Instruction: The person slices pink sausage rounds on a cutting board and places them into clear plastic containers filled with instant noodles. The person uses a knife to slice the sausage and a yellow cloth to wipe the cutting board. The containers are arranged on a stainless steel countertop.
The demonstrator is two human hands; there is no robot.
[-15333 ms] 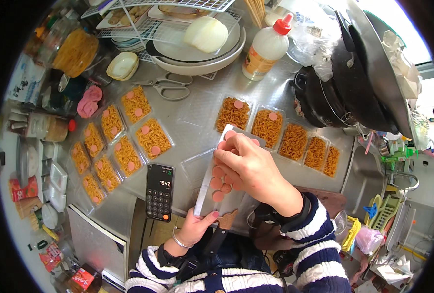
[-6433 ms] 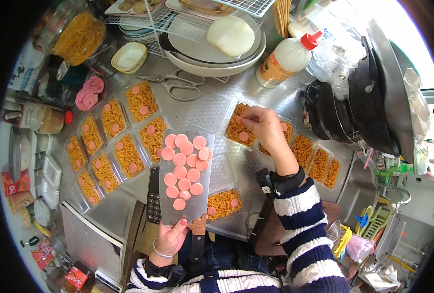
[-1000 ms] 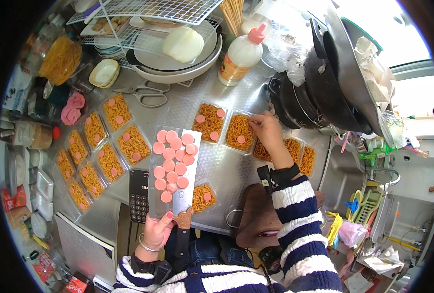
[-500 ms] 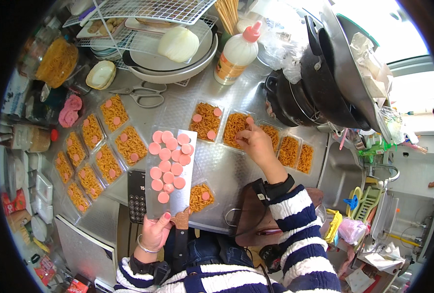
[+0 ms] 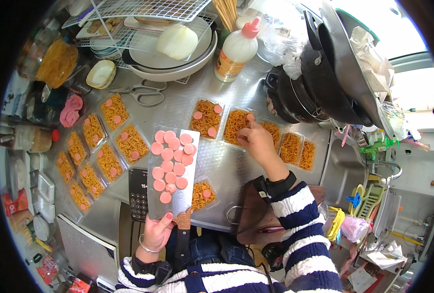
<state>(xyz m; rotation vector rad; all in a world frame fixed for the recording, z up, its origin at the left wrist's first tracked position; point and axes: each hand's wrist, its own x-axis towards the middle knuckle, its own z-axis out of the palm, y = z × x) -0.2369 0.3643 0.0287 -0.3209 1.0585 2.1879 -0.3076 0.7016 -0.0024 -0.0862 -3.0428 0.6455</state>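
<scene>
My left hand grips a cleaver at the lower corner of its blade, thumb on top, beside the dark handle. Many round pink sausage slices lie spread over the flat blade. My right hand reaches over a clear tray of noodles, fingers bent close together above it. A pink slice shows at its fingertips, on the tray's upper right; whether the fingers hold another slice is hidden. A tray of noodles with three slices stands just left of it. Narrower noodle trays line up to the right.
Several noodle trays topped with slices stand at the left. Another tray sits partly behind the blade. Scissors, a pink-capped bottle and a wire rack are at the back. Dark pans lean right, beside the sink.
My left hand and the cleaver have shifted slightly right in view. My right fingers have drawn a little closer together over the same tray.
</scene>
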